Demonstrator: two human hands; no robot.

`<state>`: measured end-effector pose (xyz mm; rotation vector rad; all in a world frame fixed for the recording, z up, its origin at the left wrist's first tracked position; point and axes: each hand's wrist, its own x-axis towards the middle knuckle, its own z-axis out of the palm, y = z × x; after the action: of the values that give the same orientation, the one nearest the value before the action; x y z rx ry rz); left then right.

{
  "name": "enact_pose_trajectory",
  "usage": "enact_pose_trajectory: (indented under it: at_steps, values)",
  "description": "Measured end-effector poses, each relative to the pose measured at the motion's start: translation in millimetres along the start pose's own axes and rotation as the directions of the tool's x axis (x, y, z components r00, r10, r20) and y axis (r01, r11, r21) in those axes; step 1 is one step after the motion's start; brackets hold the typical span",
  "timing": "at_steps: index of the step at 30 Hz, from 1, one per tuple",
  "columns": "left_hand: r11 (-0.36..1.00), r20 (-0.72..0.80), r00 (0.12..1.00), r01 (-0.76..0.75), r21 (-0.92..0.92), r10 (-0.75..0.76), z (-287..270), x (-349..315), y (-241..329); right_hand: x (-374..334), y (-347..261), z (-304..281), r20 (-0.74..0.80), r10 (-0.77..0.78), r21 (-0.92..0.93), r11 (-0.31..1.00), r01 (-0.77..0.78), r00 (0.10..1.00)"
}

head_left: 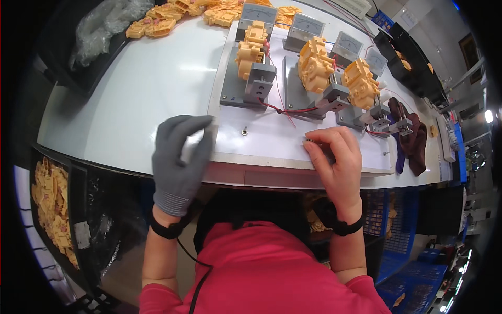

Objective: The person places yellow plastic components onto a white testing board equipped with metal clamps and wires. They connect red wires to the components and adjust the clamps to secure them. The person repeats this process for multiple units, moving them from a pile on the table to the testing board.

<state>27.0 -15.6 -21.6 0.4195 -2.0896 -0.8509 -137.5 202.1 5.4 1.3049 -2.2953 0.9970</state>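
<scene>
My left hand, in a grey glove, is at the left edge of the white board. Its thumb and forefinger curve apart, with nothing visible between them. My bare right hand rests near the board's front edge, thumb and forefinger pinched on a small switch, mostly hidden by the fingertips. A similar metal toggle switch stands uncovered between my hands. Behind them, three orange-yellow plastic gear housings sit upright on grey metal fixtures, with red and black wires running between.
Several analog panel meters line the back of the board. More yellow housings lie piled at the far left, beside a black tray with clear plastic. A dark cloth lies at the right. A bin of yellow parts stands below left.
</scene>
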Motion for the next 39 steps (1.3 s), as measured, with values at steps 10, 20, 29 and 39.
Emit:
enact_pose_trajectory:
  at_steps: [10, 20, 29, 39]
  values:
    - [0.991, 0.183, 0.982, -0.067, 0.120, 0.044, 24.0, 18.3, 29.0, 1.2, 0.3, -2.3, -0.058, -0.043, -0.003, 0.999, 0.043, 0.997]
    - [0.993, 0.208, 0.976, -0.080, 0.087, 0.060, 24.6, 14.9, 30.2, -0.5, 4.2, -3.7, -0.068, -0.056, 0.013, 0.998, 0.057, 0.996]
    - [0.998, 0.223, 0.975, -0.001, 0.066, -0.014, 26.4, 10.7, 26.4, -1.5, 6.8, -2.2, -0.088, -0.069, 0.014, 0.997, 0.071, 0.994]
    - [0.999, 0.228, 0.973, 0.023, 0.032, -0.030, 27.2, 7.7, 20.9, -2.1, 5.8, -3.8, -0.072, -0.063, 0.019, 0.998, 0.064, 0.995]
